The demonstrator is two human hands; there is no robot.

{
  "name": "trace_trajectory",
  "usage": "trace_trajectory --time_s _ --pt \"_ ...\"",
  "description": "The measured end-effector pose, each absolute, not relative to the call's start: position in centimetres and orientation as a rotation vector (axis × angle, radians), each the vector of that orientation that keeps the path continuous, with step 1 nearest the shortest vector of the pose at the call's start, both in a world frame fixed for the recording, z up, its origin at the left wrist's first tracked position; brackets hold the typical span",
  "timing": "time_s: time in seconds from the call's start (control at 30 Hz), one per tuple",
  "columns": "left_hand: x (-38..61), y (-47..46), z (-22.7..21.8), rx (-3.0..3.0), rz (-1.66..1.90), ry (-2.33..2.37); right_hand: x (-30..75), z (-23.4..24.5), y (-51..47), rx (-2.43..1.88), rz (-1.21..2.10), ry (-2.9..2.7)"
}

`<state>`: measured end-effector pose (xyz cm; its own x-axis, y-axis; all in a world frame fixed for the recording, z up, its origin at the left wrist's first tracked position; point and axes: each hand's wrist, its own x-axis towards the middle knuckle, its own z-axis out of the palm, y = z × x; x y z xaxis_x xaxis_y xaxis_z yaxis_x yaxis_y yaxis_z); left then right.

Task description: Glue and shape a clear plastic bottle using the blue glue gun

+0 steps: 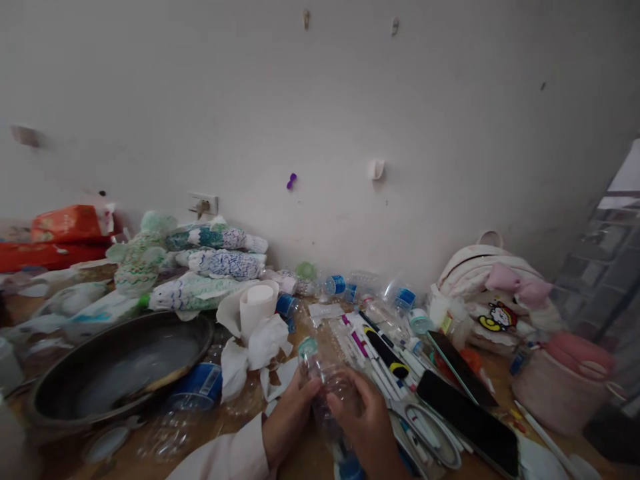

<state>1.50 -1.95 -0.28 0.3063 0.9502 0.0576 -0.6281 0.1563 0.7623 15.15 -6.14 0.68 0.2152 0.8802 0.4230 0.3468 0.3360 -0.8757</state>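
A clear plastic bottle (318, 365) with a teal cap is held over the table, its capped end pointing up and away from me. My left hand (290, 415) is closed round its left side, the thumb lying along the plastic. On the other side my right hand (369, 421) grips the bottle, fingers curled over it. Something blue shows low between the hands, partly hidden. Just left of the bottle stand a white paper roll (257, 310) and crumpled white paper (269, 339). Scissors (433, 433) lie near my right hand.
A dark basin (50, 400) with a wooden-handled tool is at the left. Paper-covered fish shapes (225, 263) stand behind it. Several pens and a black phone (467, 423) lie right. A white backpack (465, 267) and a pink container (555, 387) stand farther right.
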Motion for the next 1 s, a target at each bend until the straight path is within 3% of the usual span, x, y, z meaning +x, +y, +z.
trace_trajectory --time_s 0.13,0.23,0.57,1.0 --pt "1.5 -1.5 -1.1 0.773 1.236 0.572 15.1 -1.0 -5.4 -1.261 0.668 -1.32" --pt "1.4 -1.3 -1.2 0.809 1.234 0.586 14.8 -1.7 -5.4 -1.263 0.563 -1.244" --pt "1.3 -2.1 0.2 0.776 1.235 0.618 14.9 -0.5 -5.6 -1.162 0.515 -1.416" --pt "1.3 -1.9 -1.4 0.797 1.305 0.717 15.1 0.0 -5.3 -1.301 0.32 -1.697"
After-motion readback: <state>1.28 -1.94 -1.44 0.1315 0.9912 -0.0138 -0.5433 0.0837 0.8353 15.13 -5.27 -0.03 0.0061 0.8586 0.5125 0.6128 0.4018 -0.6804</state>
